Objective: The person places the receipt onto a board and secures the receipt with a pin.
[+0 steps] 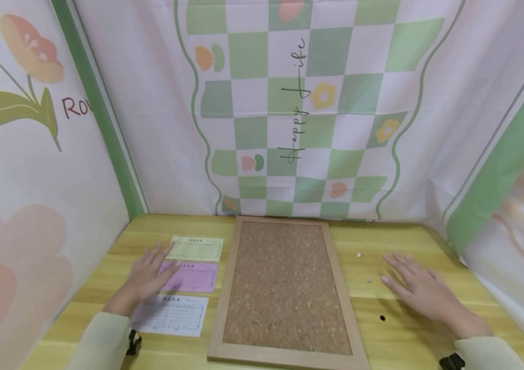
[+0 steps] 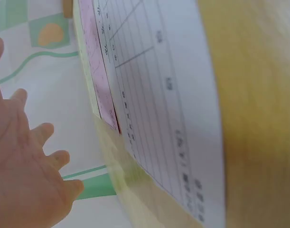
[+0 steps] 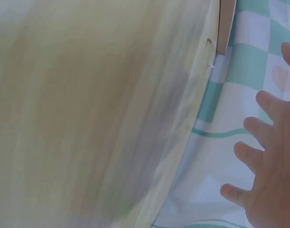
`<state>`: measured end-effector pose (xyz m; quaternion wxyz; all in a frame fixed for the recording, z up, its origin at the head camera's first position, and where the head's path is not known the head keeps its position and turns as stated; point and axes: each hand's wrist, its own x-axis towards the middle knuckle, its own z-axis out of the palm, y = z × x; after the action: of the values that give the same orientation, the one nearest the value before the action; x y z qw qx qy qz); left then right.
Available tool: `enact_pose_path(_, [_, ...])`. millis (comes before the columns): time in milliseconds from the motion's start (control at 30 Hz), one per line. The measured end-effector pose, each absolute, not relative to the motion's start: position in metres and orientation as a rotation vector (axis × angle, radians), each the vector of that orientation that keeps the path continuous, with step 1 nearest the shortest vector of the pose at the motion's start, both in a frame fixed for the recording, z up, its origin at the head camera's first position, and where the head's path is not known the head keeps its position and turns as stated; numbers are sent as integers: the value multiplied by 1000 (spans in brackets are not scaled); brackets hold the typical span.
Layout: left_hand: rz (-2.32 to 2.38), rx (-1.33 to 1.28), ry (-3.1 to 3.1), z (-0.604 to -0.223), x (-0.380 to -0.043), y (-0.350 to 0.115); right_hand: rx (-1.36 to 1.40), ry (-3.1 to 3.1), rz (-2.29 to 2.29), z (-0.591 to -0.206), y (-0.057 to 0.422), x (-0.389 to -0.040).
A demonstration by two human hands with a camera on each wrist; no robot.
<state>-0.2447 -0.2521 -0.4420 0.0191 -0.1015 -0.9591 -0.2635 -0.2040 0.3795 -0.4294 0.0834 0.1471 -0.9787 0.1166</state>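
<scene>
My left hand [image 1: 145, 276] is held above the left side of the table, fingers spread, holding nothing. Under and beside it lie a yellow printed slip [image 1: 202, 249], a purple slip [image 1: 199, 279] and a white slip [image 1: 181, 316], one below another. The left wrist view shows that palm [image 2: 26, 161] raised off the white slip [image 2: 182, 95]. My right hand [image 1: 421, 292], spread and holding nothing, hovers on the right near a small white pushpin-like piece [image 1: 359, 255], a grey one [image 1: 369, 280] and a black one [image 1: 382, 318].
A wood-framed cork board [image 1: 289, 288] lies between the hands, its surface bare. Checked fabric [image 1: 289, 128] hangs along the table's back edge, and printed curtains [image 1: 26, 205] close in the sides. The wooden tabletop [image 1: 391, 236] shows around the board.
</scene>
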Motion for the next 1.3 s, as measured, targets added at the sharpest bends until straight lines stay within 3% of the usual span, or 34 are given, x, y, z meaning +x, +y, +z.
enact_pose_path(1300, [-1077, -269, -2861, -448, -284, -247, 820, -2786, 456, -437, 307, -206])
